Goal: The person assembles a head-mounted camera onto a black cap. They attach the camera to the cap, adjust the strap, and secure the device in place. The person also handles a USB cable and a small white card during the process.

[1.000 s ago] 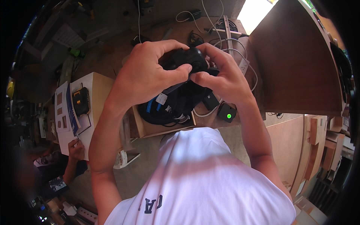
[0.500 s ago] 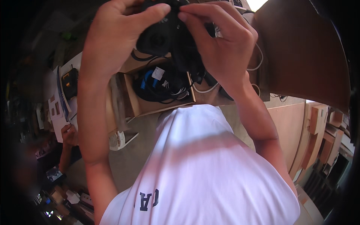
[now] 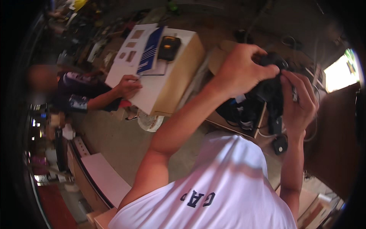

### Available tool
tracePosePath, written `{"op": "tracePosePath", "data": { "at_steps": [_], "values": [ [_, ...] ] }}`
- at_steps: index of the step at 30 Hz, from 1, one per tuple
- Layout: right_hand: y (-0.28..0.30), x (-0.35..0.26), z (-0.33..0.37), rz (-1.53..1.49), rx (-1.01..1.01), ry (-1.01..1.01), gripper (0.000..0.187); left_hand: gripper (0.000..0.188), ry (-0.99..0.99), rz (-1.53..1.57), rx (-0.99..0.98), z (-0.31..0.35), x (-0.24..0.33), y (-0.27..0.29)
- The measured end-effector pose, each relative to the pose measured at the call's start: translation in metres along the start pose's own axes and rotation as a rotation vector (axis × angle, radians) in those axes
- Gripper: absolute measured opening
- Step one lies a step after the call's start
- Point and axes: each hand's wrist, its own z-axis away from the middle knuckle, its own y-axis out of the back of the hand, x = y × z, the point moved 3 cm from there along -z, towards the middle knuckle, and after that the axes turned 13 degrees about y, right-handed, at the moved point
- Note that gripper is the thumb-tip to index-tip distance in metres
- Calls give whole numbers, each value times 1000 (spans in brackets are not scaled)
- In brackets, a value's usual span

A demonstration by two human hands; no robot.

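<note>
My left hand [image 3: 244,70] is closed on a black strapped device [image 3: 267,89], its thumb pressing the upper edge. From the other side, my right hand [image 3: 299,101] pinches the same device between thumb and fingertips. Rounded dark parts and hanging black bands show between the hands; its exact kind I cannot make out. Both hands hold it raised in front of me, over an open cardboard box [image 3: 238,128] of black cables [image 3: 246,116]. My left forearm hides part of that box.
To the left, a person's hand [image 3: 129,87] holds a pen at a white-topped table [image 3: 173,68]. A blue folder [image 3: 150,49] and a black-and-yellow case [image 3: 169,47] lie there. A white stool [image 3: 150,121] stands below. A brown panel [image 3: 331,129] rises at the right.
The view has swung left, bringing the co-worker and white table further into sight. My hands and the black device now appear further right and lower; both hands keep their hold.
</note>
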Motion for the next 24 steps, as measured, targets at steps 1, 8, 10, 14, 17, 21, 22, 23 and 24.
{"op": "tracePosePath", "data": {
  "at_steps": [1, 8, 10, 14, 17, 21, 22, 23, 24],
  "values": [
    [1, -2, 0, -5, -29, 2, 17, 60, -7, 121, -72, 2, -4, -1],
    [-16, -2, -1, -132, -129, 179, 17, 50, 8, -23, 142, 20, -25, 12],
    [-12, 5, 0, -250, -224, 236, 19, 43, 21, 123, 175, 27, -30, 13],
    [38, 60, 31, -158, -47, -112, 33, 39, 40, 259, 157, 28, -65, 58],
    [53, 126, 170, 214, -353, -445, 66, 36, 71, 297, 234, 27, -90, 75],
    [1, 100, 267, 327, -692, -880, 120, 37, 85, 358, 223, 26, -106, 85],
    [-7, 99, 274, 399, -691, -873, 115, 37, 84, 361, 224, 25, -108, 85],
    [-13, 104, 285, 380, -665, -883, 111, 37, 83, 364, 225, 24, -109, 84],
    [-20, 110, 288, 358, -639, -888, 108, 37, 81, 375, 215, 24, -109, 81]
  ]
}}
